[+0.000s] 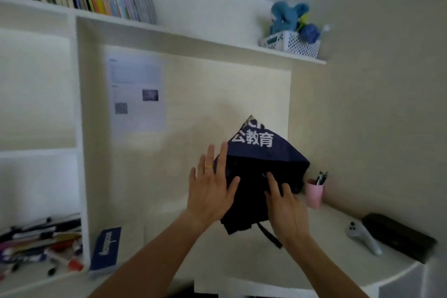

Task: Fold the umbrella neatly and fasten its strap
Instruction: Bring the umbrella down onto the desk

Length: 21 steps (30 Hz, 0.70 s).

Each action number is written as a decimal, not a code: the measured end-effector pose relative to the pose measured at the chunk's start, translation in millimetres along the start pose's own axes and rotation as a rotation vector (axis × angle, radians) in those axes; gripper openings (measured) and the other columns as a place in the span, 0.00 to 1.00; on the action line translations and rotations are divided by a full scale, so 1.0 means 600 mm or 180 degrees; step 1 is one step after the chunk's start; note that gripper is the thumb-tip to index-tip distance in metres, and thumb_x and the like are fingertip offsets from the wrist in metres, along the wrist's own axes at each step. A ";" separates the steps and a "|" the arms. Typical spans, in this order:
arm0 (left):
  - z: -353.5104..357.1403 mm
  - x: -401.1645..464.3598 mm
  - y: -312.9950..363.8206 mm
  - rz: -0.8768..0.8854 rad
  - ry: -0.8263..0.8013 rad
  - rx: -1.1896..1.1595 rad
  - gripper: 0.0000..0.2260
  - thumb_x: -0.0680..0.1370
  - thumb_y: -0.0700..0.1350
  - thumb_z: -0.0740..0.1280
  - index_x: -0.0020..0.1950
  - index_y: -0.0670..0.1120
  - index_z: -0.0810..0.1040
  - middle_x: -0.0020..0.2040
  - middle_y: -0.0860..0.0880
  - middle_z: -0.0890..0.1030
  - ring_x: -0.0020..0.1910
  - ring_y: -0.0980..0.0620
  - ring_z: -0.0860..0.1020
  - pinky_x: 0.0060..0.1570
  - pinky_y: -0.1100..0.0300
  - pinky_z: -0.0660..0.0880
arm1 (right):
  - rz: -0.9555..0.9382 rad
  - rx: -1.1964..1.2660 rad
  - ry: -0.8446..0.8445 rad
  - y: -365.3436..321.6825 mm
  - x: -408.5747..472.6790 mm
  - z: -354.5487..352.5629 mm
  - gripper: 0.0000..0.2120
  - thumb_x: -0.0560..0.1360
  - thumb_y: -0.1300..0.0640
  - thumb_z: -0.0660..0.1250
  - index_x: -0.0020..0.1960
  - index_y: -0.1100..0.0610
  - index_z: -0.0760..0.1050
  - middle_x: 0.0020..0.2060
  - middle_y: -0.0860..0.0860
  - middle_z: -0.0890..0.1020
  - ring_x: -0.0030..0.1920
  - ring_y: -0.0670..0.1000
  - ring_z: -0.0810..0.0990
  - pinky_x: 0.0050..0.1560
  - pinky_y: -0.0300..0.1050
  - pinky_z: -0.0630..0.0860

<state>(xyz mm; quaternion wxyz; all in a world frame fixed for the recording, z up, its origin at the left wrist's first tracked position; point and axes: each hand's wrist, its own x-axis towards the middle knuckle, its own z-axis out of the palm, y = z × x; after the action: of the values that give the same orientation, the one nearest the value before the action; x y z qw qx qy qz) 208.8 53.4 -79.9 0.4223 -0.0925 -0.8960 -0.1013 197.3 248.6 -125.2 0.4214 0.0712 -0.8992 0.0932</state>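
Observation:
A dark navy umbrella [263,164] with white printed characters is held up above the desk, its fabric loose and partly bunched. My left hand [210,191] lies flat against its left side, fingers straight and spread, a gold ring on one finger. My right hand [286,210] touches the lower front of the bunched fabric with its fingers extended; I cannot tell whether the thumb grips from behind. A dark strap [269,234] hangs down below the fabric beside my right wrist.
A pink pen cup [314,192] stands just right of the umbrella. A grey controller [364,237] and a black case [399,236] lie on the white desk [242,261] at right. A blue booklet [106,249] and several markers [41,244] are at left. Shelves rise behind.

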 end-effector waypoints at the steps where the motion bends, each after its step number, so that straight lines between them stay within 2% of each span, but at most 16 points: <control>1: -0.018 0.015 0.007 -0.0097 0.0076 -0.0149 0.37 0.81 0.66 0.51 0.83 0.52 0.39 0.82 0.42 0.57 0.78 0.39 0.63 0.70 0.38 0.68 | 0.0026 0.0192 0.0265 -0.003 0.008 -0.024 0.29 0.78 0.53 0.68 0.77 0.54 0.65 0.45 0.58 0.79 0.33 0.59 0.80 0.27 0.48 0.75; 4: -0.070 0.066 0.028 -0.0155 0.0041 -0.0366 0.37 0.79 0.69 0.46 0.83 0.53 0.46 0.80 0.46 0.64 0.76 0.43 0.67 0.71 0.43 0.68 | 0.0140 0.0813 0.0762 -0.014 0.039 -0.100 0.29 0.81 0.50 0.61 0.80 0.48 0.57 0.52 0.55 0.79 0.40 0.57 0.81 0.32 0.49 0.78; 8: -0.158 0.105 0.063 0.0428 -0.0187 -0.1004 0.32 0.79 0.71 0.53 0.81 0.60 0.55 0.78 0.54 0.67 0.74 0.51 0.68 0.71 0.49 0.69 | 0.0092 0.1589 0.1204 -0.015 0.073 -0.161 0.31 0.80 0.54 0.64 0.79 0.44 0.55 0.54 0.52 0.82 0.40 0.52 0.83 0.37 0.48 0.79; 10: -0.195 0.111 0.073 0.0829 0.0172 -0.0729 0.34 0.77 0.74 0.52 0.80 0.62 0.58 0.78 0.56 0.66 0.76 0.54 0.65 0.75 0.49 0.63 | 0.0289 0.2462 0.1179 -0.016 0.091 -0.178 0.31 0.81 0.55 0.64 0.77 0.38 0.55 0.49 0.49 0.84 0.38 0.44 0.82 0.39 0.42 0.78; 11: -0.210 0.113 0.076 0.0993 0.0470 -0.0492 0.34 0.78 0.74 0.51 0.80 0.61 0.60 0.79 0.54 0.65 0.77 0.53 0.63 0.77 0.47 0.59 | 0.0554 0.3234 0.1069 -0.018 0.100 -0.186 0.30 0.81 0.57 0.64 0.75 0.36 0.57 0.47 0.50 0.84 0.35 0.43 0.81 0.37 0.39 0.77; 13: -0.232 0.121 0.081 0.1142 0.0946 -0.0288 0.30 0.81 0.69 0.52 0.80 0.58 0.62 0.81 0.50 0.63 0.80 0.50 0.59 0.78 0.45 0.55 | 0.1104 0.4776 0.0735 -0.027 0.120 -0.199 0.25 0.81 0.58 0.66 0.70 0.34 0.65 0.45 0.53 0.84 0.30 0.46 0.77 0.32 0.43 0.73; 14: -0.240 0.125 0.085 0.1149 0.1113 -0.0253 0.28 0.83 0.66 0.53 0.81 0.56 0.62 0.81 0.48 0.61 0.81 0.48 0.58 0.78 0.45 0.55 | 0.1221 0.5098 0.0747 -0.025 0.127 -0.195 0.21 0.80 0.57 0.66 0.67 0.36 0.70 0.45 0.54 0.84 0.30 0.48 0.77 0.31 0.45 0.72; 17: -0.255 0.131 0.090 0.1057 0.1387 -0.0310 0.28 0.83 0.61 0.56 0.82 0.53 0.59 0.82 0.46 0.60 0.80 0.45 0.59 0.77 0.43 0.59 | 0.1273 0.4495 0.1224 -0.028 0.134 -0.191 0.06 0.81 0.52 0.64 0.58 0.49 0.74 0.43 0.50 0.84 0.39 0.52 0.82 0.36 0.47 0.75; 18: -0.257 0.131 0.088 0.1004 0.1387 -0.0352 0.28 0.83 0.61 0.56 0.82 0.53 0.58 0.81 0.46 0.60 0.79 0.44 0.61 0.75 0.43 0.61 | 0.1280 0.4283 0.1201 -0.021 0.138 -0.185 0.06 0.81 0.51 0.64 0.56 0.51 0.74 0.42 0.49 0.83 0.38 0.52 0.81 0.35 0.46 0.73; 21: -0.256 0.126 0.077 0.0761 0.1243 -0.0448 0.31 0.82 0.65 0.52 0.83 0.55 0.53 0.81 0.47 0.61 0.77 0.44 0.64 0.73 0.43 0.64 | 0.1306 0.4931 0.1305 -0.030 0.148 -0.182 0.03 0.81 0.57 0.65 0.49 0.55 0.76 0.37 0.54 0.82 0.28 0.48 0.73 0.27 0.39 0.69</control>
<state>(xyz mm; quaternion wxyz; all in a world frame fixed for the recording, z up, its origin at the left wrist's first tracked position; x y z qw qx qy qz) 286.5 63.9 79.1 0.5891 -0.2058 -0.7707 -0.1287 226.0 251.7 13.8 0.3833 0.1576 -0.4806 0.7728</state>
